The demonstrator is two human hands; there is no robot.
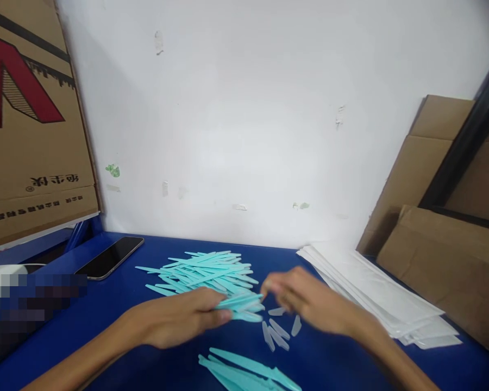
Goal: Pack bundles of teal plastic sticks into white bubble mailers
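My left hand (187, 317) is closed round a small bundle of teal eyebrow razors (240, 305), their blade ends pointing right. At those ends is my right hand (299, 298), its thumb and fingers pinched together and slightly blurred; whatever they grip is hidden. Beneath the right hand, several clear plastic blade caps (277, 329) lie loose on the blue table (155, 369). Behind the left hand spreads a heap of similar teal razors (207, 271), many with pale caps over their ends. Closer to me lie a few more teal razors (248, 372), partly cut off by the frame's bottom edge.
A stack of white plastic sleeves (375, 293) lies at the right, before leaning cardboard (444, 277). On the left are a dark phone (111, 257) and a large printed carton (36, 136). A white wall (244, 119) bounds the table's back.
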